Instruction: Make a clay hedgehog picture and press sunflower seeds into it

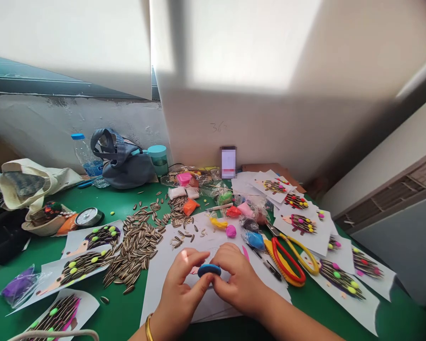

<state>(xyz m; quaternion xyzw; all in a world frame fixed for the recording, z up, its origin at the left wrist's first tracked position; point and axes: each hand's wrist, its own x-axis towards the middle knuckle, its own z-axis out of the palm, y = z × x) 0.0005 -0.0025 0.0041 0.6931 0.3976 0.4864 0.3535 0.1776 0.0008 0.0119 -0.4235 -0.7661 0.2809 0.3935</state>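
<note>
Two-handed pinch on my feed: left hand (183, 284), right hand (240, 283), one blue clay disc (209, 270) (soft, I'd guess); uneven squeezing could tear it.

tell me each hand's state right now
Left hand: closed, holding one side of the blue clay disc.
Right hand: closed, holding the disc's other side.

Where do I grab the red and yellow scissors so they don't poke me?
I'd take the scissors by the red and yellow handles, from the near right: the loops lie toward us and the metal blades point away. The right hand is nearer.
</note>
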